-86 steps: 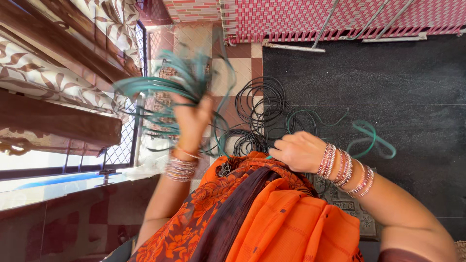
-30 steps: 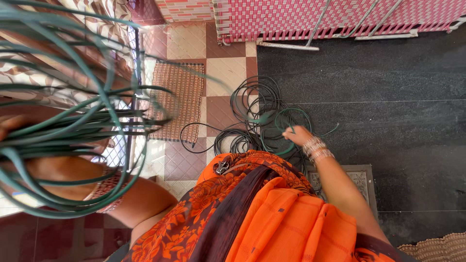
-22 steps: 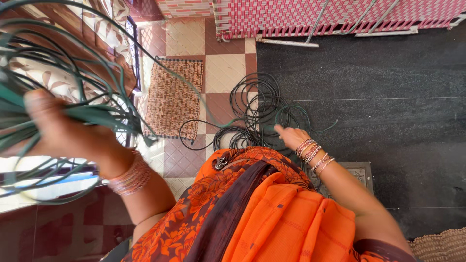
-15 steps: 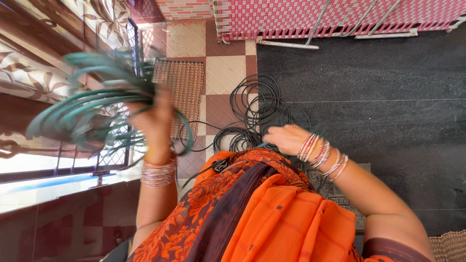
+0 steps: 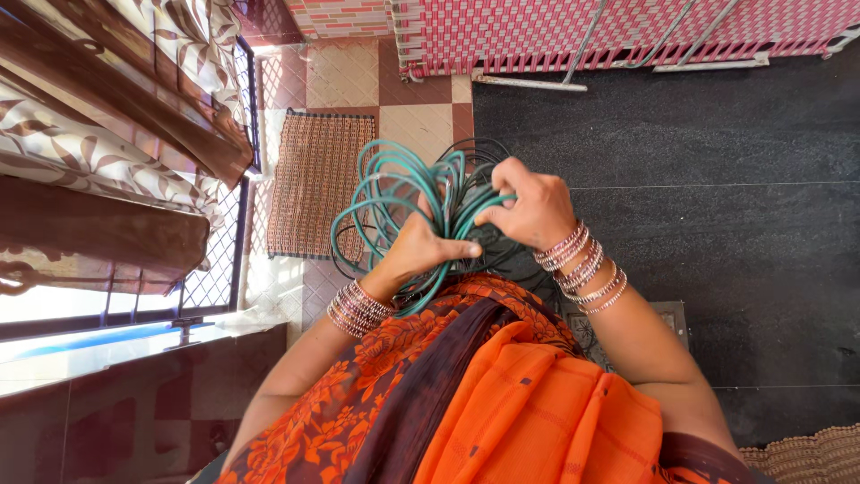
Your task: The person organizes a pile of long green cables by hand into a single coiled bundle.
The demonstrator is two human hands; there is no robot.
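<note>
The left hand (image 5: 419, 249) has swung in from the window side to meet the right hand (image 5: 531, 208) before the chest; both are clamped on the teal cord bundle (image 5: 394, 193), looped and glossy, held above the floor; black cord (image 5: 488, 260) lies beneath, a woven mat (image 5: 313, 184) just beside.

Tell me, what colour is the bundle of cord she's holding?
Teal green; the cord bundle shows best in the head view.
</note>
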